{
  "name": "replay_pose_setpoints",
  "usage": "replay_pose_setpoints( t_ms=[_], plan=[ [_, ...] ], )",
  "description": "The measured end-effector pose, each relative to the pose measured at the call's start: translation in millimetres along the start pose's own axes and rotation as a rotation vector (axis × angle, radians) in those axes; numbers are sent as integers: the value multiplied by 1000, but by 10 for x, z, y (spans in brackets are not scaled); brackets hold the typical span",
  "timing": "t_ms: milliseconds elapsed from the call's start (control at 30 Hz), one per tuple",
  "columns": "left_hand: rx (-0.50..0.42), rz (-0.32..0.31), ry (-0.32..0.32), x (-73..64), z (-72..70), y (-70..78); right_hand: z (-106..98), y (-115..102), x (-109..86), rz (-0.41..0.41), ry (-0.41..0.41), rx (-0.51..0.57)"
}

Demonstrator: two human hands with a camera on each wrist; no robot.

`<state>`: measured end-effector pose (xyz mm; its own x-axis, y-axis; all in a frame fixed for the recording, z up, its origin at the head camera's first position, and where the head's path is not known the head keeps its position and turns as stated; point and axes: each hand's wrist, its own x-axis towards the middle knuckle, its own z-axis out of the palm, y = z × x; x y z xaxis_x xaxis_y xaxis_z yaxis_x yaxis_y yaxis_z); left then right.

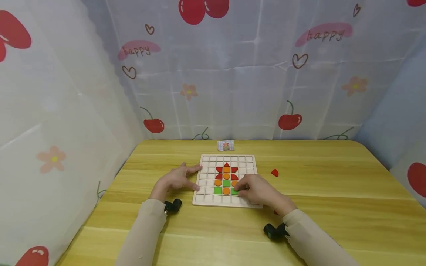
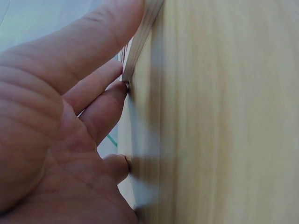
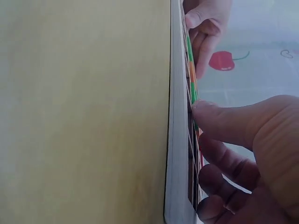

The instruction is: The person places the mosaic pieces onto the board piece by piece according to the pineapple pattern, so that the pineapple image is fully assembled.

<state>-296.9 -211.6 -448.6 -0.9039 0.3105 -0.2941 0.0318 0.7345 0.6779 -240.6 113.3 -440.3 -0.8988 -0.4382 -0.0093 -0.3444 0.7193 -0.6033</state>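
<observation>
A pale wooden grid board point(image 1: 207, 159) lies on the table, holding a pattern of red, orange and green pieces. Beside its left edge is my left hand point(image 1: 178, 178), thumb and forefinger spread along the rim; in the left wrist view the thumb point(image 2: 103, 42) overlaps the board's edge point(image 2: 140, 44). My right hand point(image 1: 259, 187) reaches over the right side of the board, thumb and forefinger pinching a green square tile point(image 1: 234, 192) in the lower part of the pattern. In the right wrist view the thumb point(image 3: 224, 122) meets the green piece, other fingers curled beyond.
A small pattern card point(image 1: 226, 146) lies behind the board. One loose red piece point(image 1: 274, 173) sits right of the board, and another red piece point(image 1: 276, 212) is partly hidden by the right wrist. Behind the wooden table point(image 1: 316, 177) hangs a cherry-print curtain point(image 1: 233, 92).
</observation>
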Motion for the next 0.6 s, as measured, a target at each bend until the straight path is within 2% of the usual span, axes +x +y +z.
replay_pose_setpoints(
  t_ms=[167, 300, 600],
  plan=[
    [-2, 0, 3, -20, 5, 19, -53, 8, -47, -4, -6, 16],
    [-19, -5, 2, -41, 17, 27, -152, 70, -151, -48, -18, 31],
    [-9, 12, 7, -37, 2, 14, -403, 421, -518, -149, -100, 69]
  ],
)
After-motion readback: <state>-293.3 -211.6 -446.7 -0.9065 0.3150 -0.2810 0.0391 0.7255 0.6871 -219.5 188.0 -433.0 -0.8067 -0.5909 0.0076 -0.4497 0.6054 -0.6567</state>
